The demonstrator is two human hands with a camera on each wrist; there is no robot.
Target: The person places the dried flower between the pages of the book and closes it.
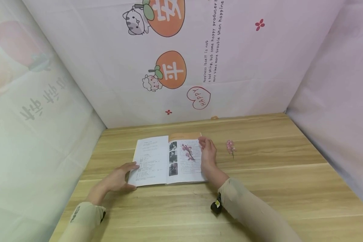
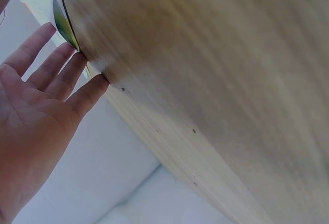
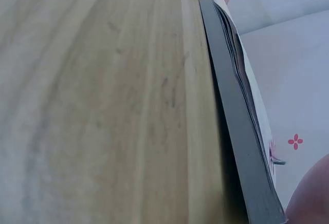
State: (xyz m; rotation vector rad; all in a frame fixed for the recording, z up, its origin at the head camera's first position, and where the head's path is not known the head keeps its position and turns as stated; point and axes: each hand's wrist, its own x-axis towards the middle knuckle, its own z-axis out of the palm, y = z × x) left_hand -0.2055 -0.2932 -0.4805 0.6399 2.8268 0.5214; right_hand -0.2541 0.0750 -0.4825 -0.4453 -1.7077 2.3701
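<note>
An open book (image 1: pixel 152 159) lies on the wooden table, with text on both pages and small photos on the right one. Across the right page lies a sprig of pinkish-purple flowers (image 1: pixel 187 151). My left hand (image 1: pixel 117 177) is at the book's left edge, its fingertips right at the page edge; in the left wrist view the fingers look straight and spread. Along the opposite edge rests my right hand (image 1: pixel 209 156), fingers relaxed beside the page. The right wrist view shows the book's thick grey side (image 3: pixel 231 100) and part of the right hand (image 3: pixel 311 193).
Another pink flower sprig (image 1: pixel 231 148) lies on the table (image 1: pixel 269 168) to the right of the book. A white printed cloth (image 1: pixel 242 67) rises behind the table, and plain cloth sides (image 1: pixel 335 101) stand at left and right. A black strap (image 1: pixel 216 205) hangs at the right wrist.
</note>
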